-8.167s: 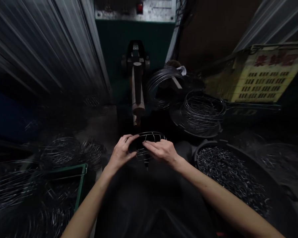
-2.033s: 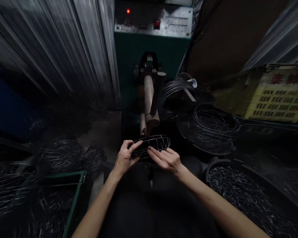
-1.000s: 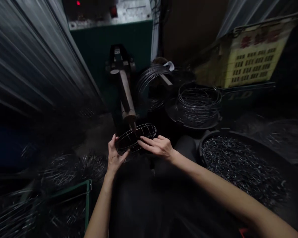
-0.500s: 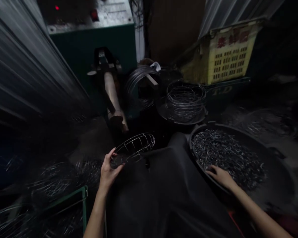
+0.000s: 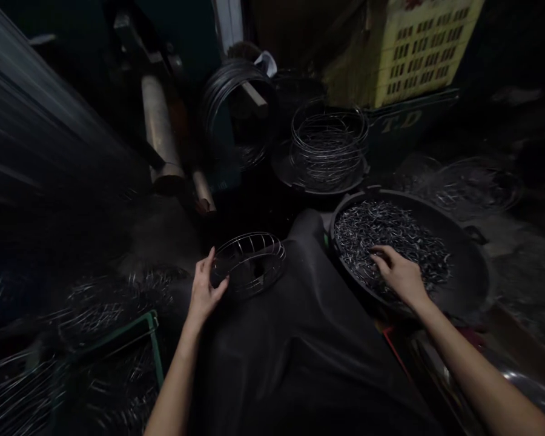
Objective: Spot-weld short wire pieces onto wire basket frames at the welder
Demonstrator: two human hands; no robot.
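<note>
My left hand [image 5: 206, 287] grips the left side of a round wire frame [image 5: 261, 242], with the thumb and fingers on its rim. The frame has two rings joined by short cross wires and is held tilted above the dark cloth [image 5: 272, 345] over my lap. Over a wide black pan [image 5: 470, 278] at the right is my right hand [image 5: 402, 275]. Its thumb and fingertips come together just above the heap of short metal wire pieces [image 5: 381, 224]. What sits between those fingertips is too small and dark to make out.
Ahead stands a machine with a pale cylindrical arm [image 5: 157, 121]. Wire rings [image 5: 329, 145] are stacked on a dark tray, beside a hanging wire coil [image 5: 218, 91]. A yellow crate [image 5: 422, 54] is at the back right. A green-rimmed crate [image 5: 153, 339] with wire parts stands at the left.
The view has tipped downward. My right hand has moved from the pan's near rim to above the wire pieces, its fingertips closing together. My left hand still holds the wire frame, turned slightly.
</note>
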